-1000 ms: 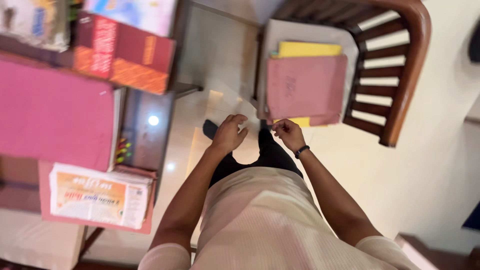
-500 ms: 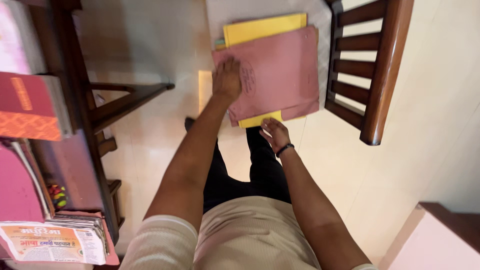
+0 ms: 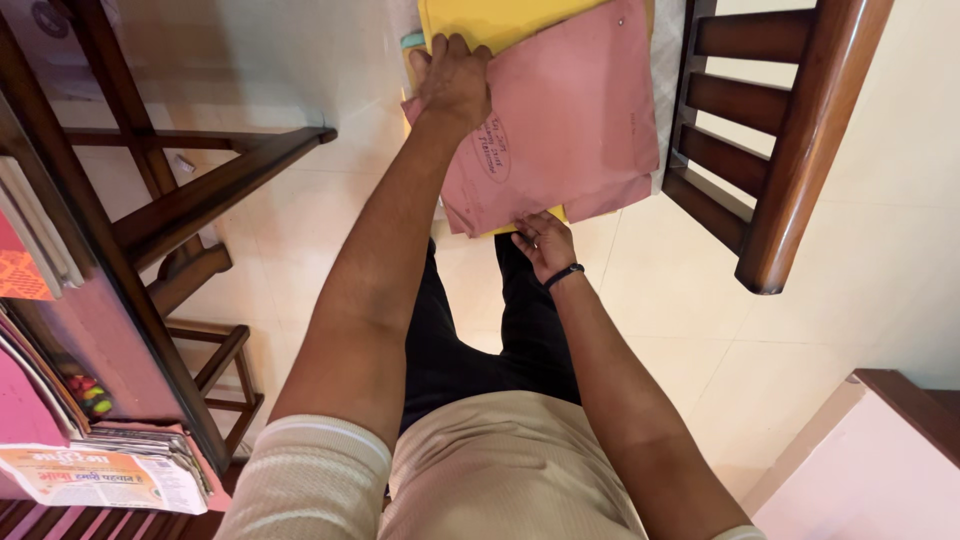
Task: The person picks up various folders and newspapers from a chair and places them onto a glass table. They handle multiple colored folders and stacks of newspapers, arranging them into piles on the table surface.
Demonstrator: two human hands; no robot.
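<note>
Newspapers (image 3: 100, 475): lower left corner of the frame, a flat stack on a pink surface.
Wooden table (image 3: 150, 215): left side, its dark frame and crossbars running down over the pale tiled floor (image 3: 300, 230).
Left hand (image 3: 455, 80): top centre, palm down on the upper left corner of the pink folder, fingers bent over the stack's far edge and pressing on it.
Pink folder (image 3: 575, 110): upper centre, lying tilted on the chair seat, uppermost of the stack.
Yellow folder (image 3: 490, 18): directly under the pink one, showing at the top edge and as a sliver at the near edge.
Right hand (image 3: 545, 243): centre, wrist in a dark band, fingers together and pinching the near edge of the folders.
Wooden chair (image 3: 775, 150): upper right, slatted back upright beside the folders.
</note>
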